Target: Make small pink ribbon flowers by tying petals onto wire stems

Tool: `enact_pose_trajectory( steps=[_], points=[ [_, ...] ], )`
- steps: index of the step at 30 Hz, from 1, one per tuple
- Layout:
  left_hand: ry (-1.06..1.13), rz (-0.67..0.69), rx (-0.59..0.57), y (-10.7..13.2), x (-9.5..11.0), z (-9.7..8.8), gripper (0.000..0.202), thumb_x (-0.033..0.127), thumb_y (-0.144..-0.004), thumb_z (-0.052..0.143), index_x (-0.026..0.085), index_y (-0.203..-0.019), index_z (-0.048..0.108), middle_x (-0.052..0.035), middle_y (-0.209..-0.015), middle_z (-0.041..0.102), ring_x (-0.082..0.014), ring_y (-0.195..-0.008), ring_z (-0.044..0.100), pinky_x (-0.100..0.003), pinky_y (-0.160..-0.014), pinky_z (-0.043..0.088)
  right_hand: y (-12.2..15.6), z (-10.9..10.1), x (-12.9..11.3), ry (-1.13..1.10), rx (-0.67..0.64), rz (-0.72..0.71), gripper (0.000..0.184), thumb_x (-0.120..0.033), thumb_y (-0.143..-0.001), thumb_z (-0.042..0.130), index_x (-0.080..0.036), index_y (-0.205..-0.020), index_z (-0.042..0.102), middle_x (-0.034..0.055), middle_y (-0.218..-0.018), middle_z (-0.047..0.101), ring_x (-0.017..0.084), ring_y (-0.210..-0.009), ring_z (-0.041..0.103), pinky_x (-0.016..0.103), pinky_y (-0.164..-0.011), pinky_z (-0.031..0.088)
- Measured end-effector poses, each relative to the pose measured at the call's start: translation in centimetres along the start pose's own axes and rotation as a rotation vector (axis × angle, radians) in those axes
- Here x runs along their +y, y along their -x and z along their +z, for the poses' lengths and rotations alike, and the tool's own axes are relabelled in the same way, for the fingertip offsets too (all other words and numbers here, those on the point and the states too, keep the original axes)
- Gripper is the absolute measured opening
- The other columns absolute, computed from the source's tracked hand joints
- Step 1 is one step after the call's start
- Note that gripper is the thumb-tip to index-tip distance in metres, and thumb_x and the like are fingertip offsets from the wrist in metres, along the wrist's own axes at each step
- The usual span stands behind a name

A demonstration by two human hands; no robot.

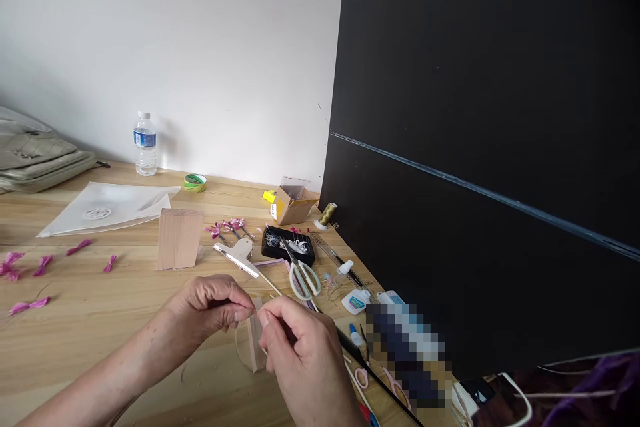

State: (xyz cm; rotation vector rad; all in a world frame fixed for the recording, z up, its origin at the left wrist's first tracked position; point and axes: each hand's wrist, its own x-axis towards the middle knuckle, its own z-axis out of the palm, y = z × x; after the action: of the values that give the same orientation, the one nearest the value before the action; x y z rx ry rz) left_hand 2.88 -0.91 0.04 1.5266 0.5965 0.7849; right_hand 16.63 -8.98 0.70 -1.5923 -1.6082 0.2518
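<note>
My left hand (213, 307) and my right hand (300, 353) meet low in the middle of the view, above a wooden table (100, 320). Both are closed in a pinch, fingertips almost touching. Between them is something thin and pale that I cannot make out. Just below the fingers a small wooden block (254, 343) stands on the table, partly hidden by my right hand. A pale thin stick (270, 283) runs up from the hands toward a metal clip (236, 255).
A taller wooden block (179, 239), pink flower bits (30, 267), white-handled scissors (303, 279), a black tray (289, 245), glue bottles (356, 300), gold thread spool (327, 213), cardboard box (291, 203), tape roll (195, 182), water bottle (145, 144), plastic sheet (107, 208). A black board (480, 147) walls the right.
</note>
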Motion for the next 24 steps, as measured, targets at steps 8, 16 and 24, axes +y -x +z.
enact_pose_trajectory(
  steps=[8,16,24],
  points=[
    [0.007,-0.035,0.039,-0.2,-0.2,-0.2,0.016,0.034,-0.062,0.074,0.02,-0.055,0.072,0.0014,-0.052,0.054,-0.0114,-0.049,0.041,-0.025,-0.05,0.035,-0.3,0.0,-0.5,0.079,0.011,-0.029,0.026,-0.014,-0.081,0.039,-0.019,-0.057,0.047,-0.0039,-0.047,0.049,0.009,-0.042,0.044,0.019,-0.043,0.03],
    [0.008,-0.137,0.073,-0.3,0.0,0.2,0.019,0.034,-0.058,0.074,0.018,-0.052,0.066,0.0031,-0.051,0.051,-0.0116,-0.051,0.04,-0.025,-0.053,0.033,-0.6,0.0,-0.1,0.167,-0.023,-0.018,0.027,-0.013,-0.082,0.041,-0.019,-0.057,0.049,-0.0034,-0.047,0.05,0.009,-0.041,0.044,0.019,-0.041,0.03],
    [0.262,-0.259,0.126,-0.6,-0.8,0.3,0.032,0.044,-0.057,0.077,0.015,-0.06,0.065,0.0029,-0.055,0.053,-0.0103,-0.052,0.04,-0.024,-0.054,0.031,-0.2,-2.0,0.5,0.28,0.322,-0.387,0.018,-0.015,-0.086,0.048,-0.02,-0.097,0.061,0.0092,-0.1,0.066,0.018,-0.076,0.066,0.023,-0.056,0.05]
  ],
)
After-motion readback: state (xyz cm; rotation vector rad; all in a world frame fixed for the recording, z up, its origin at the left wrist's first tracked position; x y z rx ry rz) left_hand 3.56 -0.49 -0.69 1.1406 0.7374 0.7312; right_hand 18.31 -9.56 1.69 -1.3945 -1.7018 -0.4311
